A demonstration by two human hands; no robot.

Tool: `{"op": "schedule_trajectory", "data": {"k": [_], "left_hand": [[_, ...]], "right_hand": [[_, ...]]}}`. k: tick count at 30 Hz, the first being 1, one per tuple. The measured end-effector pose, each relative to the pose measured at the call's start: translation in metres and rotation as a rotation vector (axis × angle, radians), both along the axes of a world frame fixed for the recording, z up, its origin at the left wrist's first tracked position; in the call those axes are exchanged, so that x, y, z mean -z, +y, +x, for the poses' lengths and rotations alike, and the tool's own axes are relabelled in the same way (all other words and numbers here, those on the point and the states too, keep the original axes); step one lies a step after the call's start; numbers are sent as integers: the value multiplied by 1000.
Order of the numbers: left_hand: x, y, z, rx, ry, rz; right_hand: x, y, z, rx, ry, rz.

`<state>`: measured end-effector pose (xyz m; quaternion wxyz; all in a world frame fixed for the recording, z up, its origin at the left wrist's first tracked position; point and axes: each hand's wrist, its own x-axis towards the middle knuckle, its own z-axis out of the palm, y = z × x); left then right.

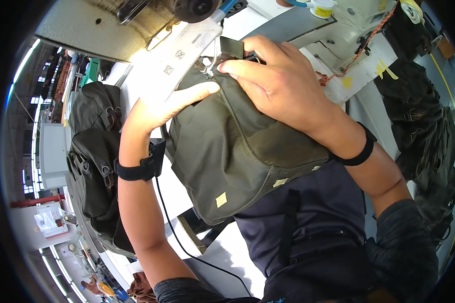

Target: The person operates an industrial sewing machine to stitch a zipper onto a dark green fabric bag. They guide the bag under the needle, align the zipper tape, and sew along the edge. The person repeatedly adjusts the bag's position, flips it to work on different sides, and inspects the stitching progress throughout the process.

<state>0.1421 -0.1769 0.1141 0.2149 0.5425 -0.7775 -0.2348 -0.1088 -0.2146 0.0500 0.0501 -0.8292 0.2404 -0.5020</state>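
A dark olive fabric bag [212, 146] lies under the presser foot [209, 70] of a sewing machine [96, 30], its body hanging toward me. My left hand [169, 106] rests on the bag's left side, thumb stretched flat toward the presser foot. The machine's white cover and glare hide its other fingers. On the other side, my right hand [283, 81] grips the bag's upper edge close to the foot, with bent fingers around the cloth. A small dark olive flap [231, 48] stands up beside its fingertips. Pale yellow patches [221, 199] mark the bag's lower part.
More dark bags [93, 171] are piled at the left, and others [414, 126] hang or lie at the right. A white spool [322, 7] stands at the top near an orange cord [369, 40]. A black cable [174, 237] runs from my left wristband [139, 169].
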Motion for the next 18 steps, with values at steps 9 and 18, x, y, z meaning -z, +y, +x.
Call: {"op": "schedule_trajectory", "data": {"k": [9,18], "left_hand": [[-64,-15,-15,-23,-342,-93],[-57,134,-97,-92,-787,-152]], "right_hand": [[35,76,9,-322,-720,995],[36,31,16,-886,-512,1418]]}}
